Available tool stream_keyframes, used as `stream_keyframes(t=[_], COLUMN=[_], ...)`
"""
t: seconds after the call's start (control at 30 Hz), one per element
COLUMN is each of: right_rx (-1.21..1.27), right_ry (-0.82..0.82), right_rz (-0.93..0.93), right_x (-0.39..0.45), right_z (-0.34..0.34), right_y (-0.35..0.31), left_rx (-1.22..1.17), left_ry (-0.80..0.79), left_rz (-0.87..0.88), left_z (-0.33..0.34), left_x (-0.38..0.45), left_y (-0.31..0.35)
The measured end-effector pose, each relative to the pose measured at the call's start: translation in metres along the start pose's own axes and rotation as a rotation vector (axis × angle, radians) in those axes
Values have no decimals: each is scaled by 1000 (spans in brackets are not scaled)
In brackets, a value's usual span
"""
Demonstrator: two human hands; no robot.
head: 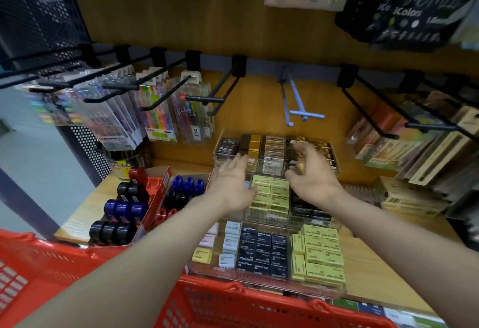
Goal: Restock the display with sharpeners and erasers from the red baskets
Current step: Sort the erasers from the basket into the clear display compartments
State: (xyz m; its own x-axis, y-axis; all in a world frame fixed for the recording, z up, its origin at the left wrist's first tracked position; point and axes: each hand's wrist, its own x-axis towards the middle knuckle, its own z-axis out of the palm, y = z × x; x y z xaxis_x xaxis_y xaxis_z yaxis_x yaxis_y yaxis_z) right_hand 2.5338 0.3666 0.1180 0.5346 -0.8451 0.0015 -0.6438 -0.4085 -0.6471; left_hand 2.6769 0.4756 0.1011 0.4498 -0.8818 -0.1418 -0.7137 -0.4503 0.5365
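A clear tiered display on the wooden shelf holds boxed erasers: dark and gold ones on the top tier, pale yellow ones in the middle, and white, navy and yellow ones at the bottom. My left hand reaches to the top tier's front left with straight fingers, touching its edge. At the same tier's right part, my right hand has curled fingers pinching a small yellow piece. Round black, blue and red sharpeners fill a red carton to the left. One red basket sits below the display.
A second red basket is at the lower left. More blue and black sharpeners stand beside the display. Black hooks with pen packs jut out above the shelf. Notebooks and boxes crowd the right side.
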Motion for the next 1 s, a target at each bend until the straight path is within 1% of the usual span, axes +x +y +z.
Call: stream_keyframes(t=[0.03,0.07,0.1,0.17,0.2,0.23,0.3,0.4,0.47,0.57,0.67,0.7,0.77,0.83,0.87,1.0], right_rx=[216,404,548,742,761,736,659,567,539,521,486,418,242,169,151,95], right_ry=[-88,-191,-279,-378,-386,-376,-332,-255,-210,-219,-239,-242,-265,-303,-306,-276], right_rz=[117,211,266,265,236,193,94,-56,-113,-146,-207,-256,-381,-466,-488,-538], right_x=[-13,-30,-48,-84,-101,-115,-138,-159,-169,-177,-174,-172,-168,-163,-160,-139], right_z=[-5,-10,-14,-22,-26,-31,-38,-44,-44,-41,-38,-37,-36,-33,-31,-16], right_y=[0,0,4,12,15,16,15,4,-4,-13,-13,-12,-9,-7,-7,-14], left_rx=[-194,-376,-549,-905,-1058,-1164,-1279,-1306,-1275,-1244,-1250,-1215,-1062,-879,-825,-783], left_ry=[34,36,-10,-158,-206,-222,-215,-164,-119,-82,-81,-86,-97,-105,-110,-155], left_rz=[-13,-39,-84,-204,-255,-277,-269,-200,-176,-176,-204,-194,-155,-118,-117,-149], left_z=[3,6,8,14,17,18,20,19,16,14,10,8,3,-4,-7,-13], left_x=[-13,-29,-46,-81,-99,-116,-144,-167,-175,-181,-181,-179,-176,-170,-166,-145], left_y=[6,11,17,26,30,33,40,50,56,57,50,46,39,30,25,3])
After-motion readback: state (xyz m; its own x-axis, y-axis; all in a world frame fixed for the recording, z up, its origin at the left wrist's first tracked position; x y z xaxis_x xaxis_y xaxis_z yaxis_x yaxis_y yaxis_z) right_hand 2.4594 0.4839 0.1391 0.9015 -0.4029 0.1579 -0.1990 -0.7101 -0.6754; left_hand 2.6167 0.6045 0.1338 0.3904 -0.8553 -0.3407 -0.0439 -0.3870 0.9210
